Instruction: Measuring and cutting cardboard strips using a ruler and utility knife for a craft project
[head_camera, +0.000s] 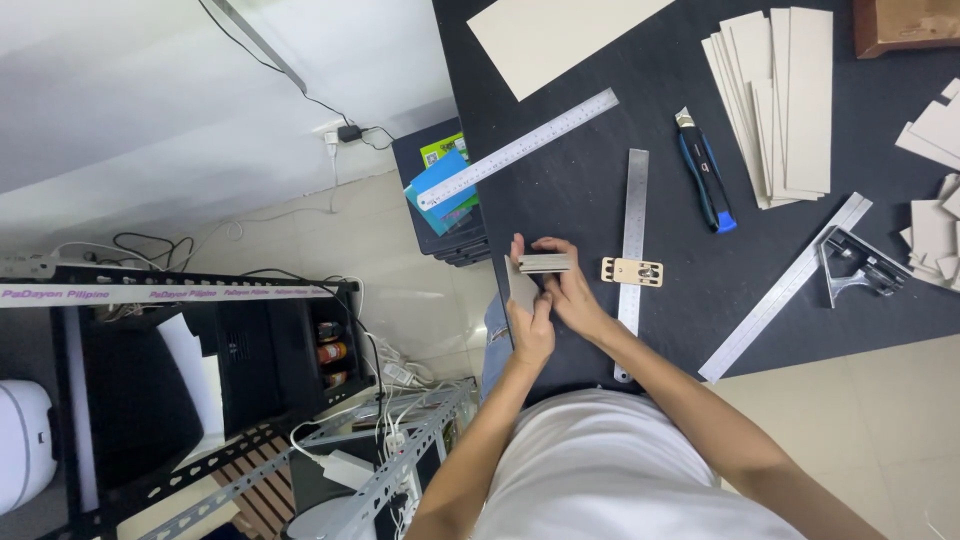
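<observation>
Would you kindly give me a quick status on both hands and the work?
Left hand and right hand both grip a small card stack at the mat edge. Ruler just right; nothing blocking.

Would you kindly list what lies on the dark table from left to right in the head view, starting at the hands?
Hands holding small card pieces → wooden tag → utility knife → stack of card strips → combination square

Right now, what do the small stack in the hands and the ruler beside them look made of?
Small stack, held by the left hand and right hand: likely greyboard, matte beige faces, layered edges. Straight ruler: apparently steel, brushed silver with fine graduations.
</observation>
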